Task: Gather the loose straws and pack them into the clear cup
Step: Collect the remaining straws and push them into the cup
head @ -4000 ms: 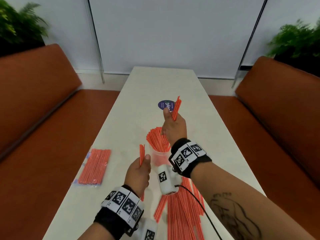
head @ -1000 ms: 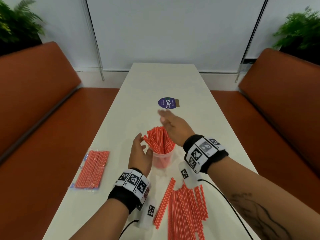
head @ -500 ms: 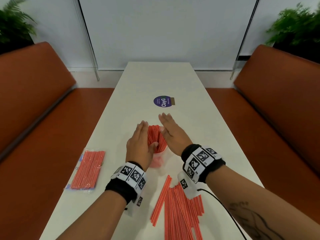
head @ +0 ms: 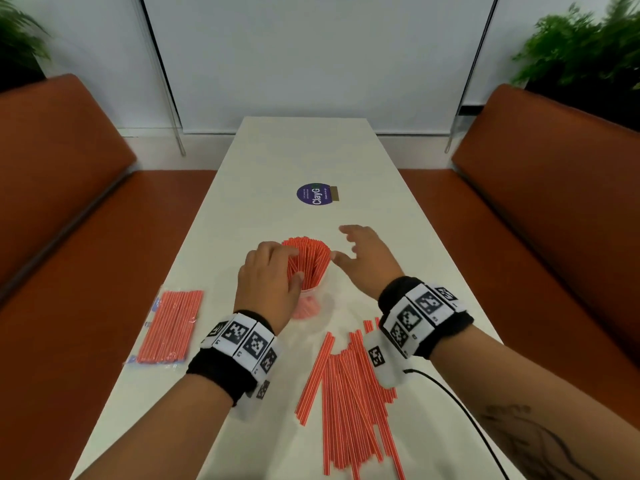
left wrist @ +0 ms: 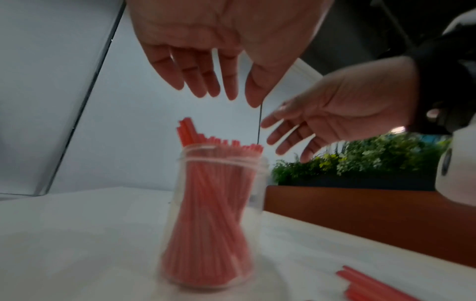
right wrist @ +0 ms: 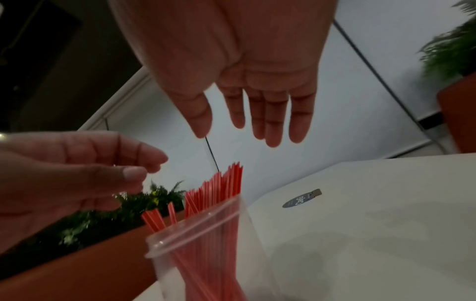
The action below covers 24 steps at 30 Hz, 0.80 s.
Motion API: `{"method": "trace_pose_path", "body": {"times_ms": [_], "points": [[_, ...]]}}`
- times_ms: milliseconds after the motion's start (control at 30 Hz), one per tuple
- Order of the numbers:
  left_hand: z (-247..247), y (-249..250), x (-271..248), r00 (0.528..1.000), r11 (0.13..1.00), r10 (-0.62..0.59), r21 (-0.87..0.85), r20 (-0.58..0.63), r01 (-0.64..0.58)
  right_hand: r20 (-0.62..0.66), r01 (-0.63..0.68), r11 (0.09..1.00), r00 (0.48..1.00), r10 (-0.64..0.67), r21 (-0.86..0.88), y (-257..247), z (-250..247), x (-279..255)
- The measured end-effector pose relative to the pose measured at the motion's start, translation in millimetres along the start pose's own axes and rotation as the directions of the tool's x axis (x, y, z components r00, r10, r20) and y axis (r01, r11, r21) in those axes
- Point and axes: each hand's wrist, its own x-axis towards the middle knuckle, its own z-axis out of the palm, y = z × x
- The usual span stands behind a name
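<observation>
A clear cup point(head: 304, 296) packed with upright orange straws point(head: 306, 259) stands mid-table; it also shows in the left wrist view point(left wrist: 213, 224) and the right wrist view point(right wrist: 201, 240). My left hand point(head: 270, 282) hovers at the straws' left side, its fingers relaxed and holding nothing point(left wrist: 226, 89). Just right of the cup, my right hand point(head: 363, 258) is spread and empty point(right wrist: 237, 122), apart from the straws. A pile of loose straws point(head: 349, 403) lies on the table near me, below my right wrist.
A sealed packet of straws point(head: 169, 327) lies by the table's left edge. A round purple sticker point(head: 313, 194) sits beyond the cup. Orange benches point(head: 554, 220) flank the narrow white table point(head: 298, 150). A black cable point(head: 460, 410) trails from my right wrist.
Both hands held straws four seconds ago and are now empty. Half a second ago they flanked the cup's straws closely; the right hand has since drawn away to the right.
</observation>
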Motion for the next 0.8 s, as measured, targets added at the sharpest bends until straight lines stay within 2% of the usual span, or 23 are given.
{"method": "trace_pose_path", "body": {"times_ms": [67,133,200,233,300,400,500,633,800], "points": [[-2,6,-13,0.993,0.998,0.027,-0.064,0.112,-0.020,0.026,-0.133,0.991,0.991,0.133,-0.002,3,-7,-18],[3,9,-28,0.948,0.998,-0.014,-0.051,0.319,0.032,0.137,-0.255,0.965,0.956,0.261,-0.066,11,-10,-37],[12,11,-43,0.843,0.995,-0.103,0.059,0.528,0.084,0.244,-0.349,0.925,0.893,0.377,-0.151,19,-10,-55],[18,10,-49,0.789,0.987,-0.155,0.120,0.595,0.103,0.274,-0.384,0.903,0.863,0.425,-0.193,22,-8,-64],[29,10,-58,0.726,0.972,-0.230,0.194,0.648,0.135,0.293,-0.428,0.869,0.822,0.489,-0.248,29,-4,-78],[37,16,-64,0.711,0.959,-0.282,0.205,0.644,0.195,0.303,-0.472,0.837,0.784,0.542,-0.276,35,8,-89],[43,22,-66,0.711,0.950,-0.312,0.192,0.630,0.247,0.283,-0.483,0.810,0.768,0.574,-0.333,36,22,-91],[54,23,-65,0.705,0.952,-0.304,0.175,0.640,0.251,0.274,-0.417,0.787,0.776,0.569,-0.454,36,36,-88],[58,17,-63,0.716,0.957,-0.290,0.174,0.635,0.233,0.234,-0.396,0.776,0.798,0.555,-0.490,42,41,-87]]}}
